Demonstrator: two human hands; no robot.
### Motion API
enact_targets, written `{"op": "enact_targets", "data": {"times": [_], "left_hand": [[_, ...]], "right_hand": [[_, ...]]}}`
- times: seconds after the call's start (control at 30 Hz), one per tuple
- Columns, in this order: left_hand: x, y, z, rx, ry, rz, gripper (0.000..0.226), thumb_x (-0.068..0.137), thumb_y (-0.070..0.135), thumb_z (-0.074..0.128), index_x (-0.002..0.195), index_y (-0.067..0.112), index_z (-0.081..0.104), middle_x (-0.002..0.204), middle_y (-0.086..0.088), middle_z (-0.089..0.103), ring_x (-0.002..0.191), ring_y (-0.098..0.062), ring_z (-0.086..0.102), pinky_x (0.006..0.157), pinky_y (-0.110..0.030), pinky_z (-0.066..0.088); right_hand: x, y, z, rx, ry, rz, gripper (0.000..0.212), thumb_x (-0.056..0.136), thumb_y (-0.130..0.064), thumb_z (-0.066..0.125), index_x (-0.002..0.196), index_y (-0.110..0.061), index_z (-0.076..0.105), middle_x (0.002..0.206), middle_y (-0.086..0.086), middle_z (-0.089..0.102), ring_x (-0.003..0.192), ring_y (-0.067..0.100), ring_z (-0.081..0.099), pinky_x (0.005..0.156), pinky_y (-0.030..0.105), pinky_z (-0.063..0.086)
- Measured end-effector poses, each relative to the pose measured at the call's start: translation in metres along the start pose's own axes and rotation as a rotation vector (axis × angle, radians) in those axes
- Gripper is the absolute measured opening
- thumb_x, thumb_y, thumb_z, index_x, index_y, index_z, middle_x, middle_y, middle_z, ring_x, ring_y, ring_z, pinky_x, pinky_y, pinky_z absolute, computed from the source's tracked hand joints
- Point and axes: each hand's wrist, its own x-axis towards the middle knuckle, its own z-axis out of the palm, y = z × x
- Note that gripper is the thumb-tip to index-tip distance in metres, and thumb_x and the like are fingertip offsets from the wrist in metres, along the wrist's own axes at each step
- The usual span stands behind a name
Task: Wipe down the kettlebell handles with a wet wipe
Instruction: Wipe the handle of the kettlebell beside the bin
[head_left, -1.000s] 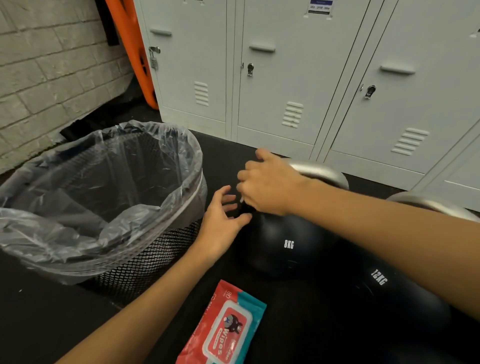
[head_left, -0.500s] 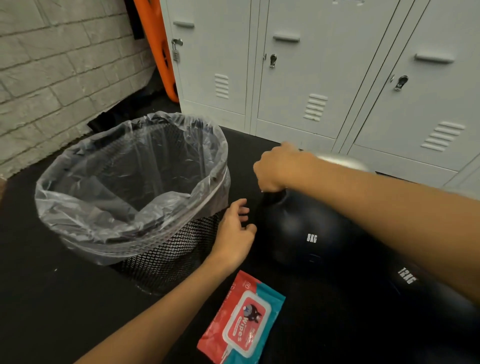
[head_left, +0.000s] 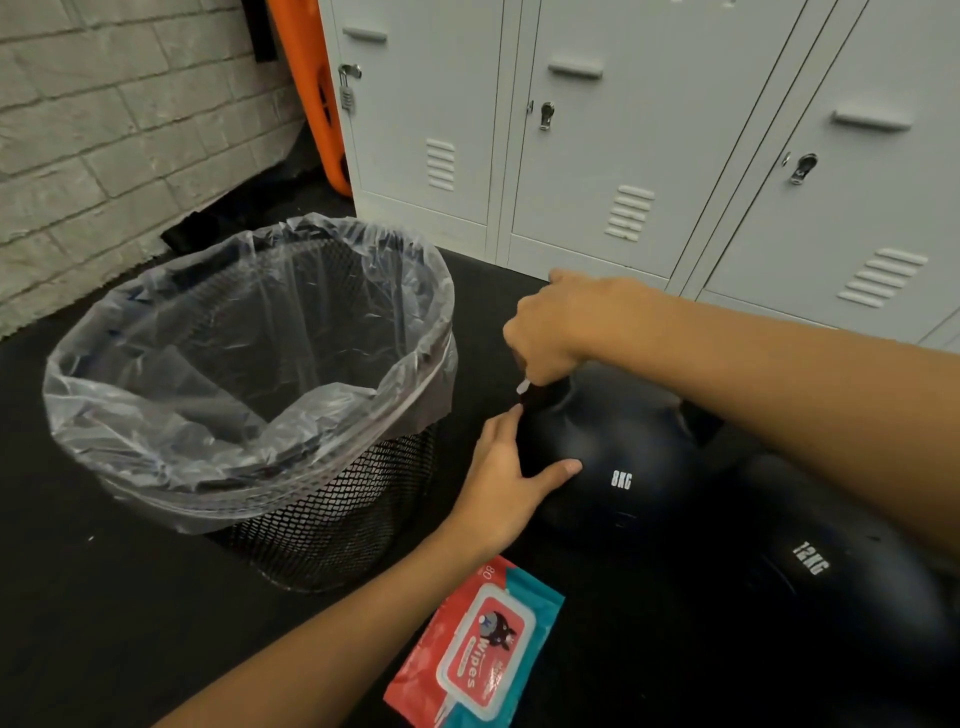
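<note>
A black kettlebell marked 8KG (head_left: 613, 447) stands on the dark floor right of centre. My right hand (head_left: 556, 327) is curled over the left end of its handle, which it hides, and a white corner of a wet wipe (head_left: 522, 387) pokes out below the fingers. My left hand (head_left: 506, 475) rests on the bell's left side, thumb stretched across the front. A second black kettlebell marked 12KG (head_left: 826, 587) stands to the right, partly behind my right forearm. A red and teal wipes pack (head_left: 480, 644) lies on the floor near the bottom edge.
A black mesh bin with a clear plastic liner (head_left: 249, 395) stands just left of the 8KG bell. Grey lockers (head_left: 597, 140) line the back. A white brick wall (head_left: 104, 119) runs at the left, and an orange object (head_left: 322, 88) leans in the corner.
My right hand slid down the left end of the 8KG bell's handle and the wipe's corner now shows. My left hand moved right onto the bell's side. The view shifted.
</note>
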Motion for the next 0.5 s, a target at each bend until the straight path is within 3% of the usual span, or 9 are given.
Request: {"op": "enact_targets", "data": {"times": [0.07, 0.2, 0.27, 0.5], "left_hand": [[0.0, 0.0, 0.001, 0.006, 0.009, -0.009, 0.089, 0.079, 0.041, 0.073, 0.149, 0.016, 0.024, 0.147, 0.001, 0.031, 0.136, -0.014, 0.032, 0.114, -0.033, 0.029], [-0.002, 0.001, 0.003, -0.001, 0.035, 0.002, 0.076, 0.08, 0.035, 0.074, 0.143, 0.017, 0.037, 0.141, 0.0, 0.037, 0.13, -0.012, 0.037, 0.107, -0.018, 0.028], [-0.003, 0.0, 0.002, -0.003, 0.036, -0.004, 0.073, 0.08, 0.037, 0.074, 0.142, 0.018, 0.039, 0.139, 0.002, 0.038, 0.129, -0.011, 0.039, 0.102, -0.014, 0.026], [-0.001, -0.003, 0.002, 0.041, 0.018, -0.128, 0.093, 0.077, 0.053, 0.071, 0.148, 0.01, 0.029, 0.146, -0.001, 0.035, 0.134, -0.015, 0.034, 0.098, -0.017, 0.025]], "right_hand": [[0.006, 0.001, 0.0, 0.036, -0.011, 0.026, 0.032, 0.097, -0.037, 0.047, 0.12, -0.019, 0.061, 0.107, 0.004, 0.06, 0.098, 0.025, 0.058, 0.097, 0.038, 0.041], [0.016, -0.026, 0.015, -0.159, -0.051, -0.034, 0.042, 0.1, -0.041, 0.046, 0.136, -0.021, 0.049, 0.138, 0.005, 0.051, 0.127, 0.025, 0.049, 0.104, 0.037, 0.031], [0.016, -0.031, 0.017, -0.237, -0.057, -0.086, 0.04, 0.1, -0.038, 0.047, 0.136, -0.021, 0.049, 0.14, 0.004, 0.05, 0.128, 0.024, 0.049, 0.105, 0.035, 0.029], [0.016, -0.005, 0.0, -0.097, -0.077, -0.017, 0.042, 0.093, -0.042, 0.059, 0.131, -0.024, 0.058, 0.131, 0.002, 0.058, 0.118, 0.027, 0.057, 0.099, 0.041, 0.046]]}}
